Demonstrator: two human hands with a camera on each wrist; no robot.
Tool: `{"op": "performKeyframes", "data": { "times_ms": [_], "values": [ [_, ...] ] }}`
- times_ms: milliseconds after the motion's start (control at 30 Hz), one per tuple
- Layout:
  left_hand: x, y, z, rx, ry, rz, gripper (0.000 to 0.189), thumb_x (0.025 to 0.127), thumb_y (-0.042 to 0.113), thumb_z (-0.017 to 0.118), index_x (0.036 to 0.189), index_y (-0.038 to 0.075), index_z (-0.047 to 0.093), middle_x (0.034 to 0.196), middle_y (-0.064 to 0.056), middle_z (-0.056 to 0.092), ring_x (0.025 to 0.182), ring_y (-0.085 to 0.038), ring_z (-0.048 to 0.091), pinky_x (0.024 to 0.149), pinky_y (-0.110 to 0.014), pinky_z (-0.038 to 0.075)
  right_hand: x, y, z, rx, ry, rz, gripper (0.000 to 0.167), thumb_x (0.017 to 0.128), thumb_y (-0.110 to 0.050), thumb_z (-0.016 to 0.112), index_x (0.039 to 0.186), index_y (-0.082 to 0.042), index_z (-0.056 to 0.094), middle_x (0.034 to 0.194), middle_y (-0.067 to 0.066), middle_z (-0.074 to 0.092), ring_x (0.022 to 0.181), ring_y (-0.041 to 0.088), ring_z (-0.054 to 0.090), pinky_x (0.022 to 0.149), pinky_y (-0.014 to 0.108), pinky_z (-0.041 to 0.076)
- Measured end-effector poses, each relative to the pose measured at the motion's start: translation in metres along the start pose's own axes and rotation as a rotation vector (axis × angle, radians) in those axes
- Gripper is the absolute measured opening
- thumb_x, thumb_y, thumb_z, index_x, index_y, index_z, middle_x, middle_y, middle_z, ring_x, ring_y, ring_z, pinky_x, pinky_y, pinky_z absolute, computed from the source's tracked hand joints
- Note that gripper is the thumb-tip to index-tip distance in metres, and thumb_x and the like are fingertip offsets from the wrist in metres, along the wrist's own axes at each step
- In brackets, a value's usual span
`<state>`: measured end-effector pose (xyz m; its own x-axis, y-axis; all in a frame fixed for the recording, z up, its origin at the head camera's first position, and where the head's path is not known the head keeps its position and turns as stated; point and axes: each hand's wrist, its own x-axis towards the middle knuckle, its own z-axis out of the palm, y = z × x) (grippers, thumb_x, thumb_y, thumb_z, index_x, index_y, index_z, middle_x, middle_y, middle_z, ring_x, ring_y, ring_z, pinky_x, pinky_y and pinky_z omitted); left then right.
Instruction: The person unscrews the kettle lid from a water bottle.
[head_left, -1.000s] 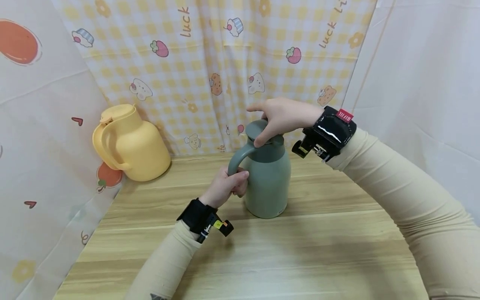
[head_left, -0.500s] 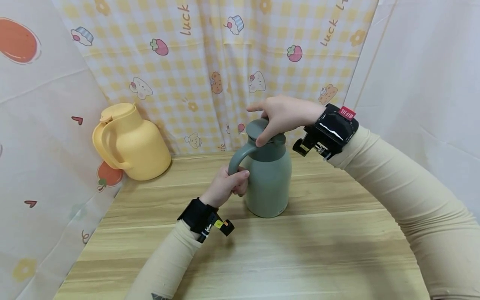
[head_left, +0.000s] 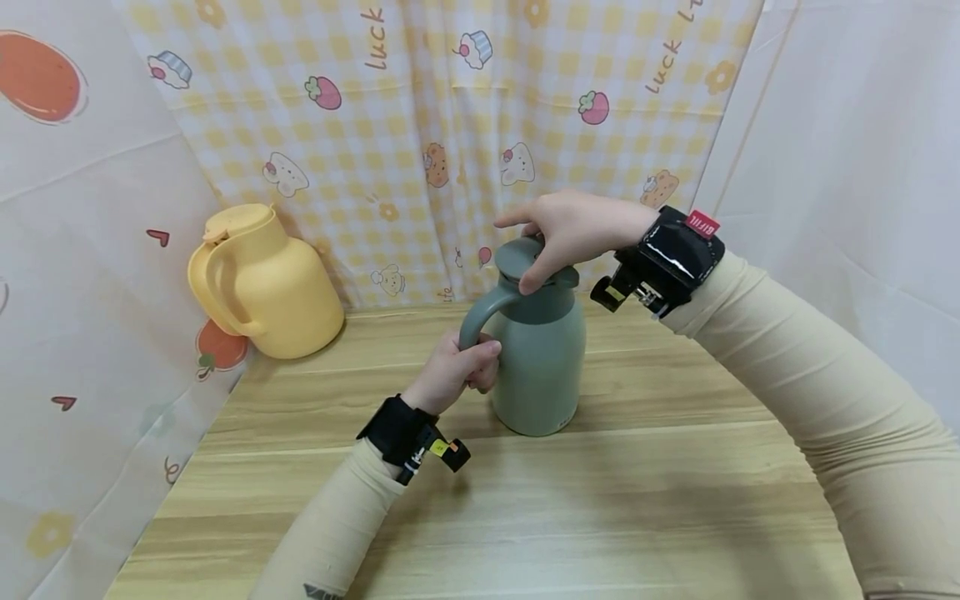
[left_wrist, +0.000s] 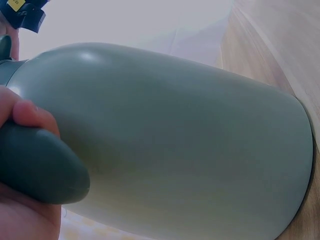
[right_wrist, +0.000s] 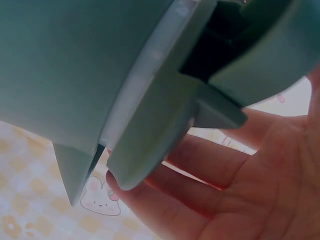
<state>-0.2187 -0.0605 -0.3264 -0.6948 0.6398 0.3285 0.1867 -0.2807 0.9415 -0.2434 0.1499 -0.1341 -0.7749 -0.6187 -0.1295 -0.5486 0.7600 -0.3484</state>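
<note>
A grey-green thermal jug (head_left: 538, 375) stands upright on the wooden table. Its curved handle (head_left: 483, 315) is gripped low down by my left hand (head_left: 457, 371), thumb over the front. From above, my right hand (head_left: 566, 229) holds the jug's lid (head_left: 513, 258), thumb on the near side and index finger sticking out to the left. The right wrist view shows the fingers round the lid's far edge and a pale ring (right_wrist: 137, 80) between lid and body. In the left wrist view the jug's smooth side fills most of the picture, with its base on the table.
A yellow jug (head_left: 281, 292) with a handle and lid stands at the back left, beside the white printed curtain. A yellow checked curtain (head_left: 390, 167) hangs right behind the table (head_left: 570, 517). White cloth (head_left: 847, 167) hangs on the right.
My right thumb and the lid have shifted very slightly to the right relative to the jug. The left hand keeps its grip on the handle, and the jug stays in place.
</note>
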Motion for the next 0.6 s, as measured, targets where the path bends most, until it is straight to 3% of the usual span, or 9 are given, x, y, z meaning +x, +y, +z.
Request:
{"op": "performKeyframes", "data": {
  "times_ms": [300,600],
  "values": [
    [0.000,-0.001,0.000,0.007,0.001,0.015,0.039,0.095,0.017,0.052,0.060,0.006,0.037,0.052,-0.002,0.030,0.046,-0.019,0.032,0.051,-0.031,0.028,0.000,0.004,-0.002,-0.009,-0.036,-0.057,0.084,0.079,-0.024,0.077,0.151,-0.015,0.033,0.114,0.004,0.065,0.092,0.018,0.057,0.079,0.034,0.048],
    [0.000,-0.002,-0.001,0.000,0.006,0.016,0.041,0.094,0.019,0.054,0.059,0.007,0.036,0.051,-0.003,0.028,0.046,-0.019,0.030,0.052,-0.031,0.028,-0.003,0.007,-0.010,0.035,-0.023,-0.117,0.084,0.080,-0.021,0.077,0.152,-0.019,0.032,0.128,0.003,0.059,0.097,0.017,0.057,0.080,0.035,0.047]
  ]
}}
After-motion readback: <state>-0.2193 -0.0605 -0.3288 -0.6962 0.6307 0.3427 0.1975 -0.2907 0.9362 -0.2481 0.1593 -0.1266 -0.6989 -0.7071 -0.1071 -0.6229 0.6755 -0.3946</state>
